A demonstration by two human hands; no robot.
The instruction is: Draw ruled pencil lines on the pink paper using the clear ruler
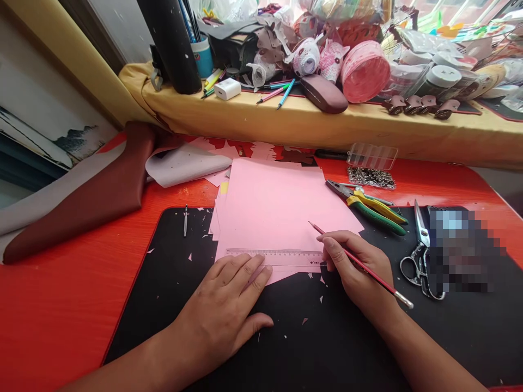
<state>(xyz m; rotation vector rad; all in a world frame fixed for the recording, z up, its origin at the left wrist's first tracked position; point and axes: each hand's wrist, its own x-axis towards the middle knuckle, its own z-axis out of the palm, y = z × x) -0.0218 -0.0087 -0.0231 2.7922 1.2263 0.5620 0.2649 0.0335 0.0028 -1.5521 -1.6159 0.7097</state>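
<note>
A clear plastic ruler (286, 257) lies across the lower part of a pink paper sheet (278, 207), which rests on more pink sheets. My left hand (235, 296) lies flat with its fingertips on the ruler and the paper, thumb out to the side over the black mat (302, 354). My right hand (359, 261) grips a red pencil (370, 272) near the ruler's right end. The pencil's point is over the right side of the sheet; whether it touches the paper I cannot tell. Its eraser end points down to the right.
Pliers (368, 207) and scissors (420, 256) lie to the right, beside a blurred-out item (461, 253). Behind are an open box of small metal parts (371, 175) and a cluttered ledge (261, 114). Brown leather (90, 212) lies left; a thin metal tool (185, 221) is on the mat.
</note>
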